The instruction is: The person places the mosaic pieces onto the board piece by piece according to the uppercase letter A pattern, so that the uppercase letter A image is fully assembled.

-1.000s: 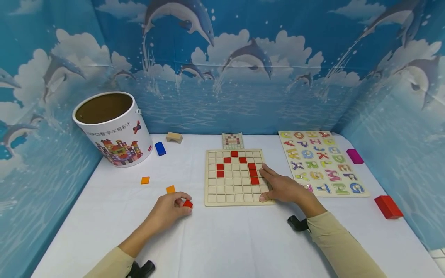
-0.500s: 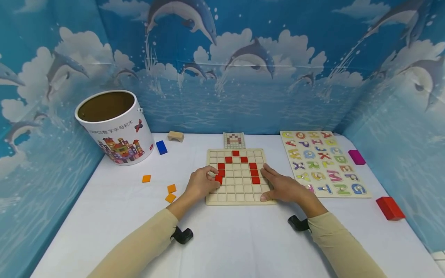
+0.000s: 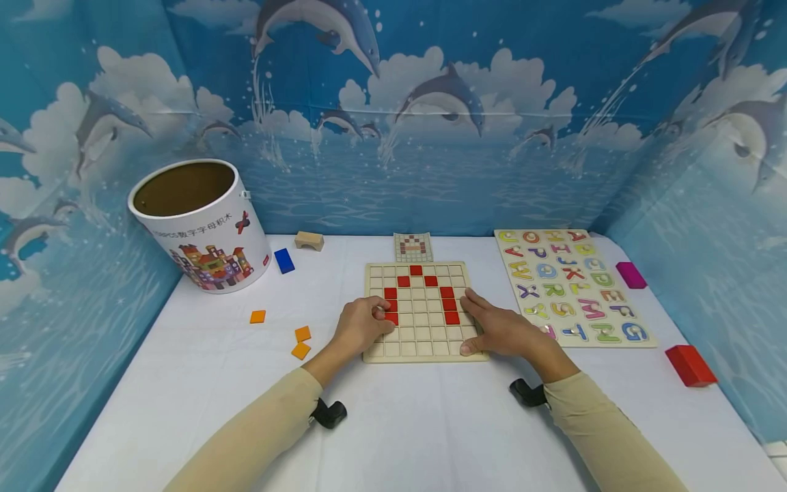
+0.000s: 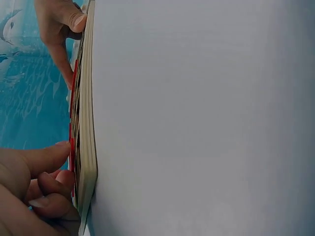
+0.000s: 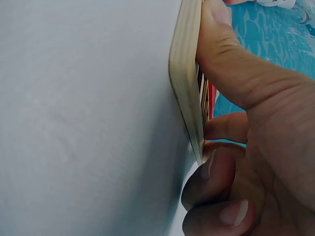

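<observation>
From the head view, my left hand [image 3: 359, 326] sits on the left edge of the grid board [image 3: 418, 342], fingers curled and pinching a red tile [image 3: 391, 318] down into a cell of the left column. My right hand [image 3: 501, 329] lies flat on the board's right edge, fingers straight and together, steadying it. Red tiles already form an arch, three cells deep on each side; most cells are bare, so I judge the pattern on the small card [image 3: 412, 247] at the desk's far edge barely begun. Three orange tiles [image 3: 300, 342] wait by the left edge.

My left wrist view shows the board [image 4: 87, 123] edge-on, my fingers [image 4: 49, 184] bunched against it.

My right wrist view shows my thumb [image 5: 231, 73] pressed on the board [image 5: 187, 83], other fingers curled beside its edge.
</observation>
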### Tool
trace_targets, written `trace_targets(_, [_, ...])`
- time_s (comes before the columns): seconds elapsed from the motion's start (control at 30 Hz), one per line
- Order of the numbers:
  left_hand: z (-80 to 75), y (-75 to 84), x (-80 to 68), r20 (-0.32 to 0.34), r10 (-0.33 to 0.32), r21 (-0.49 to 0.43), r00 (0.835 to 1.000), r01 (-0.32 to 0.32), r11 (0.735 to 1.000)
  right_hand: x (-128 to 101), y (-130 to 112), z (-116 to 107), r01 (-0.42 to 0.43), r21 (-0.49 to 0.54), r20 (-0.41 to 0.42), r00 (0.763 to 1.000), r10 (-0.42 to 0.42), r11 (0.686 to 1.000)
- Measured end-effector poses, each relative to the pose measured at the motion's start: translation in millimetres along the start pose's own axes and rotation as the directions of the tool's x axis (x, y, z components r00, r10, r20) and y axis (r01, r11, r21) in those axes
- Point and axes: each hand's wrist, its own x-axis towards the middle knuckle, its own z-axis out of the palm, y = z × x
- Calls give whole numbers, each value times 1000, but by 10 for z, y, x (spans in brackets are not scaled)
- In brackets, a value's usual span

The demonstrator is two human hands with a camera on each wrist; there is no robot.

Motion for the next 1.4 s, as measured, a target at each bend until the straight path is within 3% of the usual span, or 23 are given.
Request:
trace_targets(0.17, [-163, -76, -110, 0, -7, -37, 1000, 7, 999, 0, -18, 6, -3, 6, 2, 1000, 3, 1000])
trace_targets(0.3, [-469, -246, -242, 15, -93, -172, 996, 95, 981, -7, -33, 8, -12, 1, 10, 1000, 12, 1000])
trace_targets(0.4, [-752, -436, -343, 26, -187, -270, 982, 187, 945, -15, -37, 9, -5, -20, 10, 1000, 6, 1000])
trace_targets(0.53, [-1110, -719, -524, 11, -295, -327, 956, 282, 902, -22, -45, 4, 6, -25, 10, 1000, -6, 1000])
trace_targets(0.73, [-1473, -1005, -757, -71, -376, -392, 924, 320, 862, -35, -39, -18, -3, -24, 6, 1000, 4, 1000])
trace_targets(0.87, [-1559, -1107, -831, -92, -400, -411, 912, 330, 849, -36, -24, -25, -3, -19, 0, 1000, 3, 1000])
trace_targets(1.07, [-1569, -1179, -874, -88, -438, -424, 895, 364, 829, -9, -16, -4, -1, -14, 5, 1000, 1, 1000])
trace_targets(1.4, [-1629, -1231, -899, -81, -430, -446, 899, 354, 822, -7, -28, -17, 9, -26, 8, 1000, -9, 1000])
